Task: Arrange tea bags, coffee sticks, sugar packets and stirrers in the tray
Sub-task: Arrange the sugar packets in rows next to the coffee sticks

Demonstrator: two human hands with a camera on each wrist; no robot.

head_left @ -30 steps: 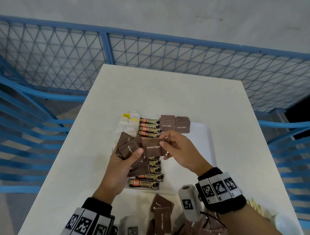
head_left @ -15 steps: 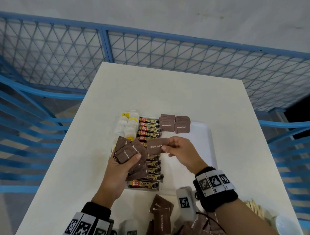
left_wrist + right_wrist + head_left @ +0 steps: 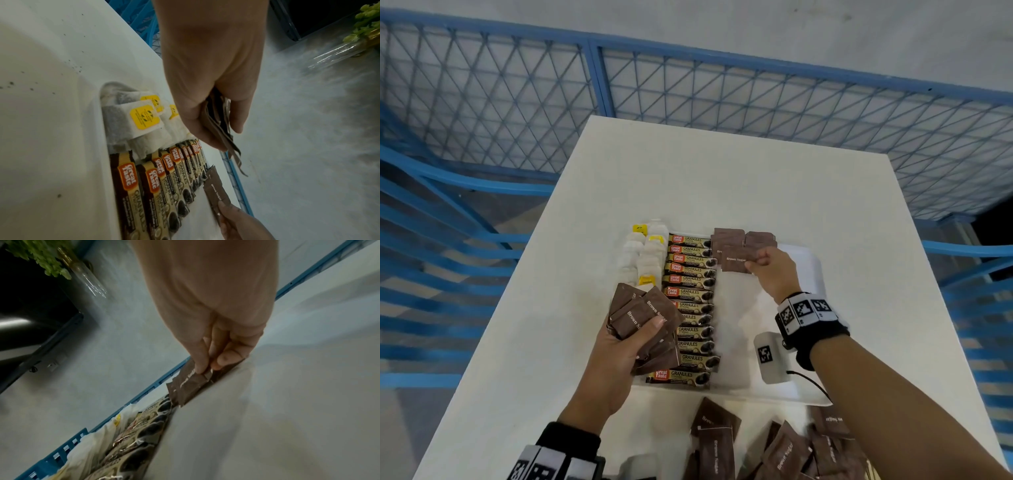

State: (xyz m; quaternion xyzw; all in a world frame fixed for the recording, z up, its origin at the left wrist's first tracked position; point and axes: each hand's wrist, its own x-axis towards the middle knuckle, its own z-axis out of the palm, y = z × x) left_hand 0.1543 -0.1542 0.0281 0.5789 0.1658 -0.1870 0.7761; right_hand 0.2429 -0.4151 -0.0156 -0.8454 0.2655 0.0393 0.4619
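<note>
Our left fingers (image 3: 654, 323) are curled round a fanned stack (image 3: 640, 315) of brown sugar packets, thumb on top, held just above the near-left part of the tray (image 3: 808, 270); the left hand (image 3: 619, 356) grips it firmly, as the left wrist view confirms. Our right fingers (image 3: 202, 360) pinch a single packet (image 3: 736, 262) by its right edge, the right hand (image 3: 774, 270) carrying it low over the far middle of the tray.

Going left to right in the tray: tea bags (image 3: 645, 255) with yellow tags fill the far-left column, coffee sticks (image 3: 690, 305) lie in a tidy row from far to near beside them, and a few laid packets (image 3: 743, 238) sit at the far edge just right of the sticks. The pinched packet hangs just near of those and seems to overlap them. The right part of the tray is bare white. More loose packets (image 3: 774, 448) lie on the table (image 3: 722, 171) near us, outside the tray.

We judge we are at the sugar step, with tea and coffee done. The next move calls for us to lay this packet flat, lined up with the ones already set, let go, then draw another from the left stack. Stirrers are not clearly in view now.
</note>
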